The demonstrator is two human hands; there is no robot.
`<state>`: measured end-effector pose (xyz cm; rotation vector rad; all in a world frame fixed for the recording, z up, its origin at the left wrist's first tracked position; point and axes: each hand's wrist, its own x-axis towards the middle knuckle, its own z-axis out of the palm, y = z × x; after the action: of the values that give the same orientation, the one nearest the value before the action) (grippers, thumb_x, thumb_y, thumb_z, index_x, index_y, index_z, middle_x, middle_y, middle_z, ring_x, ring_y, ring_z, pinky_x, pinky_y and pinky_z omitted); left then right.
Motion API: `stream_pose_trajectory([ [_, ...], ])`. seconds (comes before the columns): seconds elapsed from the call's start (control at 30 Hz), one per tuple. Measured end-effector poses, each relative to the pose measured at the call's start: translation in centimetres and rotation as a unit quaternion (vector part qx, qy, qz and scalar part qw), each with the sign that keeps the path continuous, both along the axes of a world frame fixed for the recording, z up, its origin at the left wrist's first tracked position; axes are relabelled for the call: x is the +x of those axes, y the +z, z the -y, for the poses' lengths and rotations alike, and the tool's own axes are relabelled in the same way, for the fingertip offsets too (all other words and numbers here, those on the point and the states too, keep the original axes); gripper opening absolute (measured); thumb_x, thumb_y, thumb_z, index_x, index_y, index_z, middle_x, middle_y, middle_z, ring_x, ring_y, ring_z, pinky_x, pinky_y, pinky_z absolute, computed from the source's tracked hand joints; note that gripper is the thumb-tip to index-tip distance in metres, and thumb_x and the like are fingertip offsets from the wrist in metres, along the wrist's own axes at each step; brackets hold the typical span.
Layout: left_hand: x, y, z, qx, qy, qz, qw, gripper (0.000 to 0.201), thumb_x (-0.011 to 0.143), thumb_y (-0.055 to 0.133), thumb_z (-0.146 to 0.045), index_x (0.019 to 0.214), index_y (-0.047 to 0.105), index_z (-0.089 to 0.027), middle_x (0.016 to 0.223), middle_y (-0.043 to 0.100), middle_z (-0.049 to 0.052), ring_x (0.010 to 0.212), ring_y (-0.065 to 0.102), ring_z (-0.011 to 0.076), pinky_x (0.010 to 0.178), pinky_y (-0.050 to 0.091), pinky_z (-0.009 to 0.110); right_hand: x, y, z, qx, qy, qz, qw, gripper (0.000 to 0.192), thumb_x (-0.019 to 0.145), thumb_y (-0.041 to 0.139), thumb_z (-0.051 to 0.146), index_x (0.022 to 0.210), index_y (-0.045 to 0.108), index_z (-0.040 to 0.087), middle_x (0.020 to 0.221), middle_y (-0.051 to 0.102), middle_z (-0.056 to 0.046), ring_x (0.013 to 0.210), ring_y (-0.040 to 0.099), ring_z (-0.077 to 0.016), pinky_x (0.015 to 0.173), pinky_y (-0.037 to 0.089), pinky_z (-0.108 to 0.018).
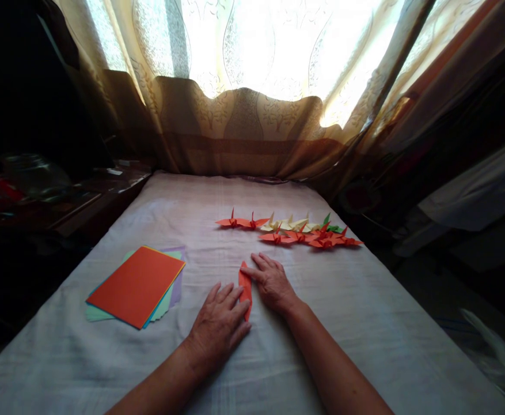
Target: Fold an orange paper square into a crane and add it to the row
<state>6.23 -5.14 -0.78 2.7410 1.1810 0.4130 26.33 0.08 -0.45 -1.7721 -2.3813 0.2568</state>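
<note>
Orange folded-paper strip [245, 281] lying on the pale sheet [342, 305] right between my hands, long axis pointing away from me. Left hand [218, 318] has loosely spread fingers over its nearer half; right hand [274, 285], also unclenched, touches near the far tip.

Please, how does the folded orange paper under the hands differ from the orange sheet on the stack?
The folded orange paper is narrow, with a pointed far end; the orange sheet is a broad flat rectangle. The left hand and right hand touch the folded orange paper, while the orange sheet lies untouched on the stack. Both share a similar orange colour.
</note>
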Motion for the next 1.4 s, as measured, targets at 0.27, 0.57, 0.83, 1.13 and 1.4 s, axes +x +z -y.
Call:
stream_pose_trajectory([
  [0.27,0.1,0.6,-0.2,-0.044,0.014,-0.002,0.999,0.035,0.092,0.058,-0.046,0.12,0.062,-0.026,0.147,0.048,0.012,0.141,0.036,0.0323,0.116,0.025,0.056,-0.9,-0.5,1.3,0.075,-0.056,-0.06,0.994,0.046,0.087,0.052,0.007,0.123,0.067,0.032,0.138,0.058,-0.006,0.13,0.049,-0.024,0.105,0.035,-0.042],
  [0.57,-0.1,-0.6,0.1,0.006,0.018,0.034,0.999,0.039,0.092,0.057,-0.045,0.125,0.059,-0.025,0.145,0.052,0.009,0.14,0.039,0.0301,0.117,0.027,0.054,-2.1,-2.0,4.5,0.166,-0.062,-0.164,0.97,0.033,0.09,0.05,0.012,0.115,0.068,0.025,0.109,0.073,-0.005,0.106,0.061,-0.0217,0.094,0.039,-0.036],
  [0.83,-1.0,-0.6,-0.3,0.022,0.008,0.053,0.998,0.048,0.09,0.06,-0.044,0.133,0.055,-0.023,0.143,0.054,0.008,0.139,0.041,0.0292,0.119,0.023,0.054,-1.9,-2.0,4.4,0.147,-0.042,-0.19,0.97,0.035,0.086,0.054,0.011,0.116,0.068,0.025,0.112,0.073,-0.004,0.109,0.06,-0.0229,0.096,0.04,-0.039],
  [1.13,-1.0,-0.8,-0.7,0.006,-0.003,0.045,0.999,0.045,0.09,0.059,-0.035,0.133,0.055,-0.021,0.141,0.056,0.01,0.137,0.042,0.0306,0.117,0.024,0.057,-1.3,-1.5,4.5,0.132,-0.023,-0.194,0.972,0.035,0.083,0.057,0.011,0.111,0.07,0.027,0.119,0.07,-0.005,0.111,0.059,-0.0226,0.097,0.042,-0.041],
  [1.4,-1.4,0.2,-1.3,-0.01,-0.013,0.039,0.999,0.051,0.09,0.061,-0.035,0.137,0.049,-0.019,0.139,0.058,0.01,0.134,0.046,0.0322,0.116,0.024,0.059,-0.2,-1.0,4.4,0.115,0.026,-0.187,0.975,0.031,0.088,0.062,0.018,0.117,0.068,0.027,0.121,0.068,-0.006,0.113,0.059,-0.0222,0.096,0.043,-0.041],
])
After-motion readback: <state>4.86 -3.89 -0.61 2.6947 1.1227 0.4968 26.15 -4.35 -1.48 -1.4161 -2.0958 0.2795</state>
